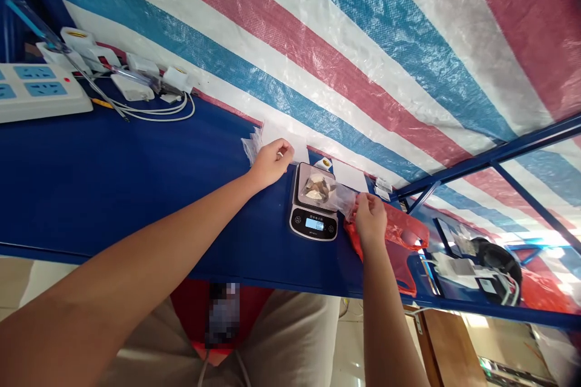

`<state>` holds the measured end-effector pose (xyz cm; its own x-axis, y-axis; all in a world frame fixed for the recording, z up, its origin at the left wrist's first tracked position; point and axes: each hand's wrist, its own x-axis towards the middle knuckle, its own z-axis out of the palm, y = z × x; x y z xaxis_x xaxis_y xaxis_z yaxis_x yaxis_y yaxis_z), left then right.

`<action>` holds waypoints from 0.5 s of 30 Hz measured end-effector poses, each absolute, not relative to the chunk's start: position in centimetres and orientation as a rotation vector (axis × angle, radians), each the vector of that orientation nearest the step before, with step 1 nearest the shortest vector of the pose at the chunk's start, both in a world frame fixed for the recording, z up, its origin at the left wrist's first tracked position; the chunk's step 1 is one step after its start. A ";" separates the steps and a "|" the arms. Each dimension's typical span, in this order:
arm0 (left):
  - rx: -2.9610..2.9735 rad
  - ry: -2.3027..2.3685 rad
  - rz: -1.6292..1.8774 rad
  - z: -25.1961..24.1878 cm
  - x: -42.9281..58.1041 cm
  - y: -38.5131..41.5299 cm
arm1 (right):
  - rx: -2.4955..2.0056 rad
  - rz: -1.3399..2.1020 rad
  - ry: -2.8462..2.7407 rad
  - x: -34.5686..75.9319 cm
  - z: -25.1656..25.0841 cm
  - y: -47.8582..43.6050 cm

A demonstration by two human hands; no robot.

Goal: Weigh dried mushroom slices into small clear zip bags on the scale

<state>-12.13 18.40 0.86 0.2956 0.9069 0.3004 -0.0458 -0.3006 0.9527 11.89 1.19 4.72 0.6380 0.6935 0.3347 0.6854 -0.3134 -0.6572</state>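
A small digital kitchen scale point(313, 228) with a lit display stands on the blue tabletop. On its pan lies a clear plastic bag point(338, 196) holding pale and brownish dried pieces point(318, 187). My right hand point(371, 217) is closed at the bag's loose end, right of the scale, above a red plastic bag point(403, 227). My left hand point(272, 162) is raised just left of the scale, its fingers curled together; anything between them is hidden. Behind that hand are a white sheet of paper point(295, 140) and several clear empty bags point(251, 145).
A white power strip point(49, 94), chargers point(131, 86) and cables point(158, 112) lie at the left. A striped sheet point(318, 66) hangs behind the table. At the right are a blue metal frame point(490, 157) and black headphones point(499, 257). Another white paper point(349, 175) lies behind the scale.
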 end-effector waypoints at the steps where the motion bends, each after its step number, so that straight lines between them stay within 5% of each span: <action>1: 1.597 0.810 1.194 0.8 -12.0 18.3 | -2.031 -0.022 -1.042 11.9 5.0 0.3; 10: 1.776 0.786 1.168 0.7 -12.0 17.8 | -1.985 0.040 -0.655 5.1 2.9 -7.9; 15: 1.815 0.773 1.140 0.6 -12.0 17.7 | -1.875 -0.019 -0.865 3.2 6.0 -10.7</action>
